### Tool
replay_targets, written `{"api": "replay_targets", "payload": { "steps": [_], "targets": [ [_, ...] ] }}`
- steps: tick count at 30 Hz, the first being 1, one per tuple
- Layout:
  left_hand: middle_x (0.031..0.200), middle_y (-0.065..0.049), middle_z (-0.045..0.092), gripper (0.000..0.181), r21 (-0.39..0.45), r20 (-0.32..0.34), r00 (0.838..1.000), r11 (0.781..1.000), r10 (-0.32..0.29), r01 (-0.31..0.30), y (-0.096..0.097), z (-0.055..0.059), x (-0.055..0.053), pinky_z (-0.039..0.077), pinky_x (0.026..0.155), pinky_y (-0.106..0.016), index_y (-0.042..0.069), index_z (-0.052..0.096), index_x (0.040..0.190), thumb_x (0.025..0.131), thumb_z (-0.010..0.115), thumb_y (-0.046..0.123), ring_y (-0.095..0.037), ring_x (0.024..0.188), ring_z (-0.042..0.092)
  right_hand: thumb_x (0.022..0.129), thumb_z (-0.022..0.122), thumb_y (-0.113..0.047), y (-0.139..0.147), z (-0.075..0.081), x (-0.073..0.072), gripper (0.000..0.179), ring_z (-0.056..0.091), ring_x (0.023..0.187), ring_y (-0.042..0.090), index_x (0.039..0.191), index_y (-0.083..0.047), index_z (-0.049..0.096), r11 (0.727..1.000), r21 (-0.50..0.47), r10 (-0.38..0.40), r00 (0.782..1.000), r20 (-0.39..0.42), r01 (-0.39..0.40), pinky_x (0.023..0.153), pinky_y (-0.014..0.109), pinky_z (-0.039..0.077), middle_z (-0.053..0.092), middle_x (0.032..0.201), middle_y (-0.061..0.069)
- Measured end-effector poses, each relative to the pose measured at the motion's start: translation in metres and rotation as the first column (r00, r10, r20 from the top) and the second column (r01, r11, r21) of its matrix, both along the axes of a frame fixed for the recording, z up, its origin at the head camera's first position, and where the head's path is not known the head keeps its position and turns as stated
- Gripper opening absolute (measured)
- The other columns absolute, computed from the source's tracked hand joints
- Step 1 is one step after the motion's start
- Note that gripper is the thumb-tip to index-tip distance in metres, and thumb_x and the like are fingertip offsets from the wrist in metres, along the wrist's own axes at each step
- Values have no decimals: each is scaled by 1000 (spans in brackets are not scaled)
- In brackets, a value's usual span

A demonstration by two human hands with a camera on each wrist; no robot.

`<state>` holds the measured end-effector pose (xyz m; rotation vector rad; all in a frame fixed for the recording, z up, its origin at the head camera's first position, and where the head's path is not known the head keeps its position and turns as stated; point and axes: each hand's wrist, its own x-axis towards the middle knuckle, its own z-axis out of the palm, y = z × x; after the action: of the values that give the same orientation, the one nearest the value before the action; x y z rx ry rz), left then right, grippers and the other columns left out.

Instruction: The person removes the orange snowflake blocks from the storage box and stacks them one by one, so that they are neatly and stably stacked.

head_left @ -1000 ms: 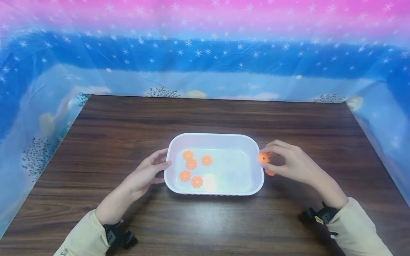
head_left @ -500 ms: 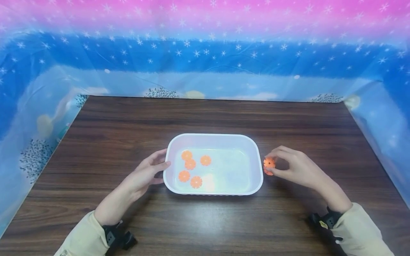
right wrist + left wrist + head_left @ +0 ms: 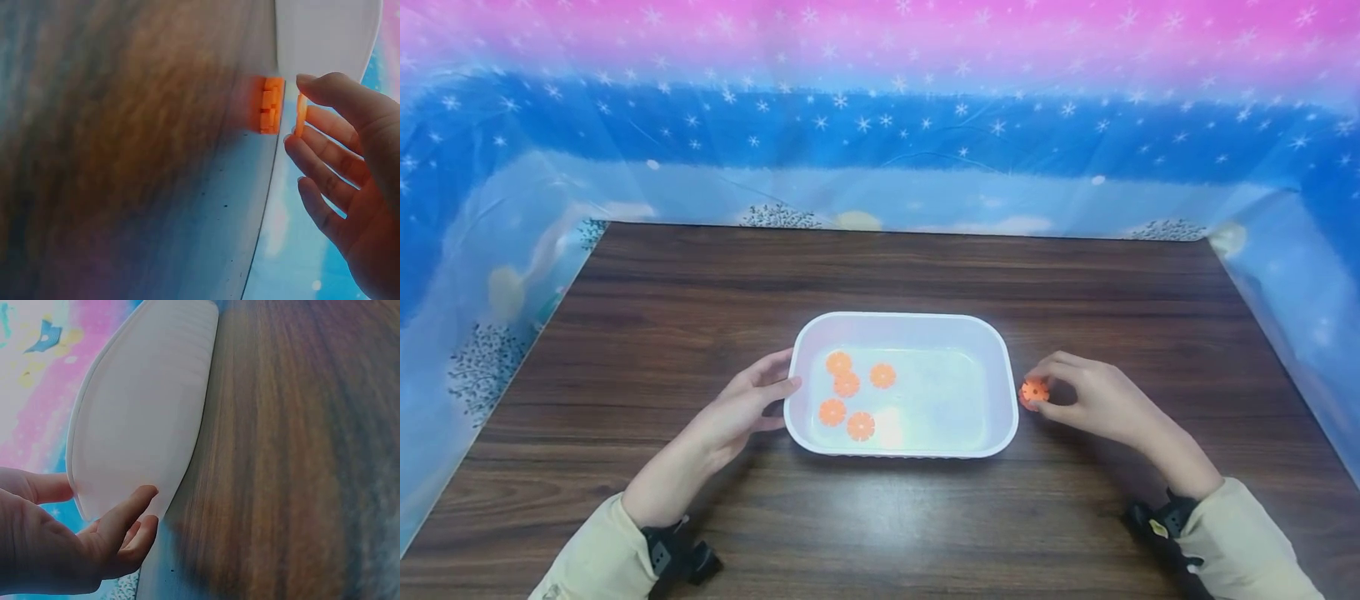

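Note:
A white plastic basin [image 3: 925, 400] stands on the table with several orange notched discs [image 3: 883, 376] lying flat inside, mostly toward its left. My left hand [image 3: 741, 408] grips the basin's left end, thumb over the rim and fingers against the outer wall; the left wrist view shows those fingers [image 3: 134, 515] on the wall. Just outside the right end, my right hand [image 3: 1093, 396] pinches one orange disc [image 3: 1036, 391] between thumb and fingertips. The right wrist view shows this disc [image 3: 301, 115] edge-on, close above a small stack of similar discs [image 3: 270, 106] on the table.
The dark wood-grain table [image 3: 880, 275] reaches back to a pink and blue snowflake cloth [image 3: 880, 125], which also hangs along both sides. Each wrist wears a black strapped device, such as the left one [image 3: 673, 554], just below a cream sleeve.
My right hand has moved from the basin's right rim slightly right and toward me, with an orange disc, down to the stack. My left hand and the discs inside the basin have stayed put.

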<state>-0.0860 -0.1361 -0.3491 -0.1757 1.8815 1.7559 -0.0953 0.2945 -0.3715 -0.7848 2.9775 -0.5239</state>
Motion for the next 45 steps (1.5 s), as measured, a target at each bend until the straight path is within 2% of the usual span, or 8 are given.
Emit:
{"api": "replay_targets", "payload": {
  "steps": [5, 15, 22, 30, 35, 45],
  "targets": [
    [146, -16, 29, 59, 5, 3, 1000, 1000, -2, 2, 0, -1, 0, 39, 98, -46, 13, 23, 147, 96, 50, 21, -34, 128, 38, 73, 79, -25, 0, -2, -2, 35, 58, 82, 8, 105, -16, 68, 999, 35, 1, 1000, 20, -1, 71, 32, 51, 63, 101, -5],
    [145, -14, 31, 59, 2, 9, 1000, 1000, 1, -1, -1, -4, 1, 36, 101, -51, 14, 24, 147, 96, 51, 22, -34, 128, 38, 74, 78, -27, 0, -4, -2, 34, 58, 82, 7, 105, -18, 68, 1000, 27, 2, 999, 53, -4, 71, 31, 52, 64, 101, -5],
    [145, -14, 31, 60, 7, 9, 1000, 1000, -3, 3, -2, -6, 0, 34, 102, -52, 15, 24, 147, 95, 52, 23, -33, 128, 38, 74, 78, -27, -1, -5, -2, 32, 58, 83, 7, 103, -17, 68, 999, 38, 12, 999, 42, -14, 71, 32, 51, 64, 99, -6],
    [147, -15, 29, 60, 12, 1, 1000, 1000, -5, 5, -2, -3, 1, 35, 102, -52, 14, 23, 148, 96, 51, 23, -34, 129, 37, 74, 79, -29, -1, -5, -2, 33, 57, 79, 6, 103, -18, 68, 999, 46, 15, 999, 36, -17, 68, 30, 50, 64, 97, -7],
    [147, -15, 29, 60, 13, 9, 1000, 1000, -4, 4, -2, -1, 1, 35, 102, -52, 14, 22, 148, 96, 51, 23, -34, 130, 35, 72, 80, -32, 1, -6, -1, 41, 58, 80, 6, 108, -19, 67, 998, 53, 18, 999, 29, -20, 67, 29, 51, 63, 96, -7],
    [147, -13, 30, 59, -6, 17, 1000, 1000, 3, -3, 0, -4, 0, 35, 102, -51, 15, 24, 147, 96, 51, 22, -33, 128, 38, 74, 78, -36, 0, 3, -1, 44, 58, 84, 8, 113, -20, 65, 998, 55, 17, 1000, -3, -17, 68, 32, 51, 63, 101, -6]
  ]
}}
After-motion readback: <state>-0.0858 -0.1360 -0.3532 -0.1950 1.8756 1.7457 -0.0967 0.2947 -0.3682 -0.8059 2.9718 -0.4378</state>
